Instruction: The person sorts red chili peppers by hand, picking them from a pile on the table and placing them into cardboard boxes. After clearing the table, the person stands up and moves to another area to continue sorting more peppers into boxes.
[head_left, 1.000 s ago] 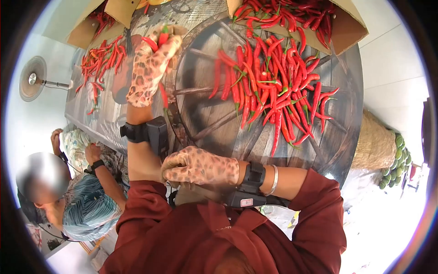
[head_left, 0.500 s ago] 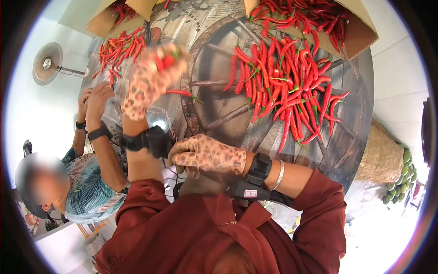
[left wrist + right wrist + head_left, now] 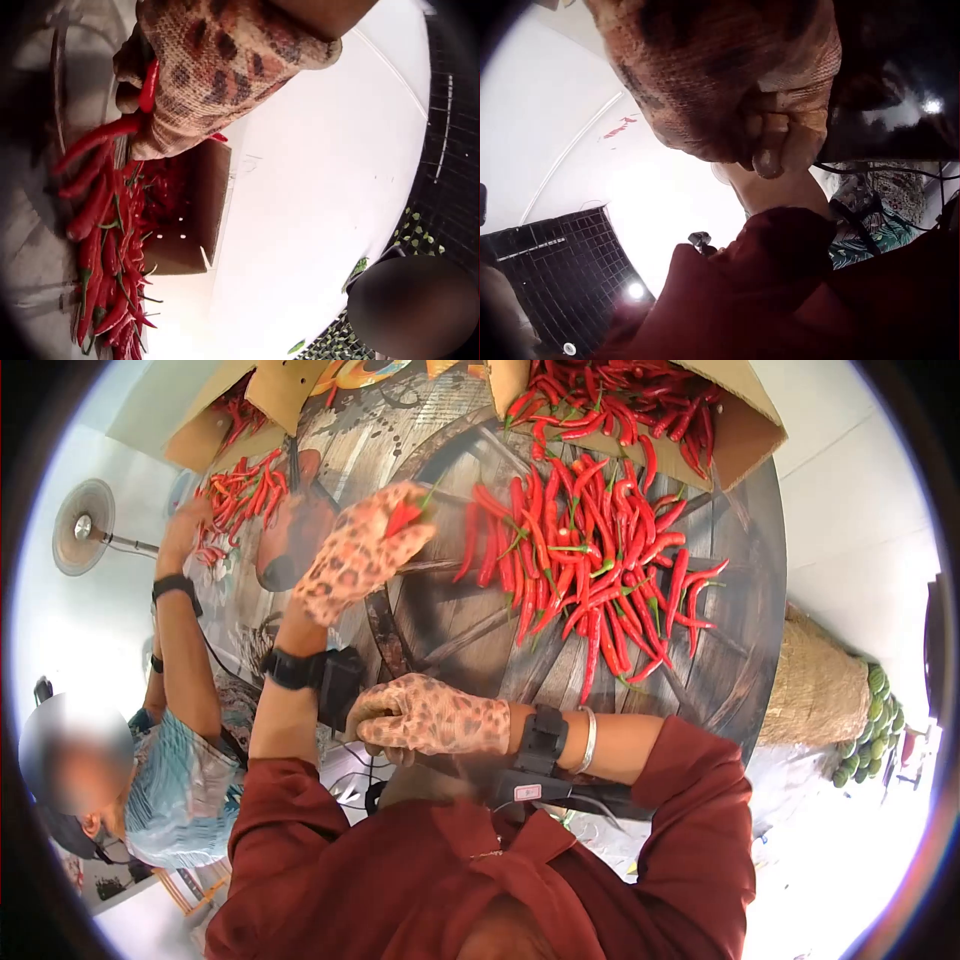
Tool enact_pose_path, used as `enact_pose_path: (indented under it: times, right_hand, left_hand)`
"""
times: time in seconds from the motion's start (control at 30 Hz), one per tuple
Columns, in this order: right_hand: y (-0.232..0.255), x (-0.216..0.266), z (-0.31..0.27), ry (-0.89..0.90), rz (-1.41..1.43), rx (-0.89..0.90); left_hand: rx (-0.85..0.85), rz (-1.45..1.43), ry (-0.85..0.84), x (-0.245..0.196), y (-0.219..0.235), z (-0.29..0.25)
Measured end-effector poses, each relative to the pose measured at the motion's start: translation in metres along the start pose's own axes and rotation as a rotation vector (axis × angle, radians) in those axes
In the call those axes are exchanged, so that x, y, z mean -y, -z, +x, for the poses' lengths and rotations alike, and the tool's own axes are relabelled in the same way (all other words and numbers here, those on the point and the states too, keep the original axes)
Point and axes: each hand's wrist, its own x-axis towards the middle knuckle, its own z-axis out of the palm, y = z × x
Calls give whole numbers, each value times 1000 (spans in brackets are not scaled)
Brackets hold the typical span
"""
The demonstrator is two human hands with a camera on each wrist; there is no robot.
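My gloved left hand point(image 3: 365, 550) is over the table, left of a large pile of red chilies point(image 3: 610, 560), gripping at least one red chili point(image 3: 403, 518) with its green stem sticking out. In the left wrist view, a chili point(image 3: 150, 86) shows between the thumb and fingers of the left hand point(image 3: 217, 67); another chili point(image 3: 97, 141) lies just below the fingertips, and whether it is gripped I cannot tell. My gloved right hand point(image 3: 435, 715) is at the table's near edge, fingers loosely curled. No object shows in the right hand point(image 3: 735, 82) in the right wrist view.
Cardboard boxes of chilies stand at the back right point(image 3: 750, 410) and back left point(image 3: 275, 395). A smaller chili pile point(image 3: 250, 490) lies at the left, where another person's hand point(image 3: 185, 530) reaches. A sack point(image 3: 820, 680) stands beyond the table's right side.
My left hand has moved toward the large pile, still gripping chili. The loose chili beside it is no longer visible there. The other person's hands have risen to the table. My right hand stays about where it was.
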Motion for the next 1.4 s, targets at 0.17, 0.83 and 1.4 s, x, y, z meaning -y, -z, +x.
enact_pose_path:
  times: [0.17,0.83,1.4]
  right_hand:
    - [11,11,-3,85,41,-43]
    - [23,8,3,411,-374,-37]
    - [26,1,3,383,-389,38]
  left_hand:
    - [-6,-217,133,-34,-19,27]
    - [63,-95,-71,-41,8,-14]
    - [109,-196,-80,-38,8,-18]
